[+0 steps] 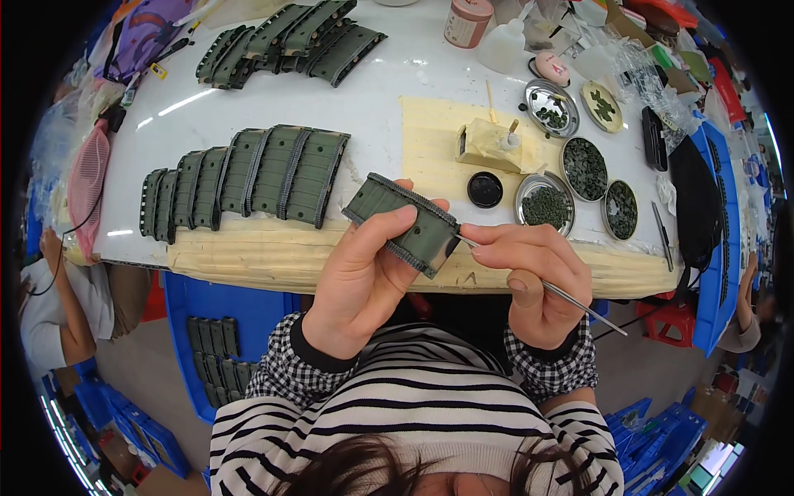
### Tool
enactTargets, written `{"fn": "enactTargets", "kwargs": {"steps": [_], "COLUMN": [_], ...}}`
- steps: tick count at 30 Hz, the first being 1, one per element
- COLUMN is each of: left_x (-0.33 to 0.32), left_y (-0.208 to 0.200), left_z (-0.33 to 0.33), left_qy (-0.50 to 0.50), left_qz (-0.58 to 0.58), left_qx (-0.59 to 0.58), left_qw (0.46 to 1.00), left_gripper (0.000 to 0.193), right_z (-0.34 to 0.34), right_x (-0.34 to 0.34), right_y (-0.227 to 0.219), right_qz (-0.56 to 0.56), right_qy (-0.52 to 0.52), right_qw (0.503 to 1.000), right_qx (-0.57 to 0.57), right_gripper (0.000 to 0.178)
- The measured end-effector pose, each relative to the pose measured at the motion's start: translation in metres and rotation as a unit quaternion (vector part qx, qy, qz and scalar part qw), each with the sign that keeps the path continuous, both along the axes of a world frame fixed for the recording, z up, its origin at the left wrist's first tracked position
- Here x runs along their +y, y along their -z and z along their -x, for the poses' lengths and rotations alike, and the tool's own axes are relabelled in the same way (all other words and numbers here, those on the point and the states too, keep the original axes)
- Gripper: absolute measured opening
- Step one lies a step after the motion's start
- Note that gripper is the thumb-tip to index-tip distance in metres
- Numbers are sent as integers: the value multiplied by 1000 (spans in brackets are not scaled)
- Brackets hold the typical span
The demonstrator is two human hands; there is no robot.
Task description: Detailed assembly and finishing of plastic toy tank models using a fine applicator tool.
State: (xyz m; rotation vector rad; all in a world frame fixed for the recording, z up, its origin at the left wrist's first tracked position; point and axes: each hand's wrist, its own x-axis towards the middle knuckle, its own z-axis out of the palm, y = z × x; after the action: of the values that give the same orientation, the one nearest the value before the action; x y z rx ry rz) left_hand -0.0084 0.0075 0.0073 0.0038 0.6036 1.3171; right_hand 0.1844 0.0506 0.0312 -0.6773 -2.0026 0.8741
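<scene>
My left hand [357, 277] grips a dark green curved panel [433, 238], its thumb lying across the front and fingers behind. Two ribbed strips run along the panel's long edges, with small holes between. In my right hand [542, 269] are slim metal tweezers [583, 307], pinched between thumb and fingers. Their tip meets the panel's right end; whether it holds a small piece is too fine to tell. On the table to the left stands a row of similar green panels [248, 175]. More panels [285, 37] are piled at the back left.
Dishes of small green pieces [584, 169] stand at the right, by a black lid [485, 189] and a tape-covered block [488, 145]. A white squeeze bottle [504, 45] and a pink tin [468, 22] are behind. A blue tray [190, 331] with panels sits below the table's padded edge [248, 256].
</scene>
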Motion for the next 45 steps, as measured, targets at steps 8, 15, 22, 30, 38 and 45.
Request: {"fn": "enactTargets", "kwargs": {"steps": [8,15,22,30,38,45], "left_x": [0,1,1,-3,-4,-6], "left_y": [-1,0,0,-4,-11,-6], "left_z": [-1,-2,-1,1,5,2], "left_qy": [-3,2,10,25,57,45], "left_qz": [6,-1,-4,-2,-1,0], "left_qx": [20,12,-2,23,51,40], "left_qw": [1000,1000,1000,999,997,998], "left_gripper": [31,34,33,33,34,37], "right_z": [-1,-4,-2,-2,-6,-4], "right_x": [1,1,-1,-3,-4,-8], "right_y": [1,-1,-5,-4,-7,-8], "right_qz": [-15,-34,-40,-36,-29,-11], "right_qy": [-5,-27,-31,-28,-47,-38], "right_qw": [1000,999,999,999,998,999], "right_qx": [-22,-27,-16,-9,-25,-12], "right_gripper": [17,22,26,27,26,23]}}
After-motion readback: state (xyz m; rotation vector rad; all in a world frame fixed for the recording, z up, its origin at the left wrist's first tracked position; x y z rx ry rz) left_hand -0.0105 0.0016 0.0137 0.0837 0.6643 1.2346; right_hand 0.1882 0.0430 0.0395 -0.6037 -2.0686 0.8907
